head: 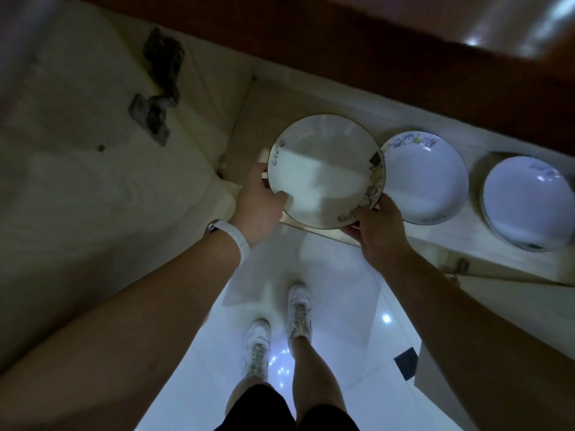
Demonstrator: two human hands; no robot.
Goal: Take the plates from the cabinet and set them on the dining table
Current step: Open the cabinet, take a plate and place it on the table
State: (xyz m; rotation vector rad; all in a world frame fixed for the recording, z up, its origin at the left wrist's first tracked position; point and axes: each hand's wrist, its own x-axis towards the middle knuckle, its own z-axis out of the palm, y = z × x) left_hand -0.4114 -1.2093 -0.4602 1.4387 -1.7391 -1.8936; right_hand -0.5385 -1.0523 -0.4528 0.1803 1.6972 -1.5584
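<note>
A white plate (325, 169) with a dark rim and small printed marks is held over the front edge of the cabinet shelf (249, 126). My left hand (259, 202) grips its left edge, thumb on top. My right hand (378, 227) holds its lower right edge from beneath. Two more white plates rest on the shelf to the right: one with a blue flower print (427, 181) just beside the held plate, another (529, 202) near the frame's right edge.
The open cabinet door (77, 135) with its metal hinges (158, 85) stands to the left. A dark wooden top (373, 42) runs above the shelf. Below are a glossy white tiled floor (342, 337) and my feet in white shoes.
</note>
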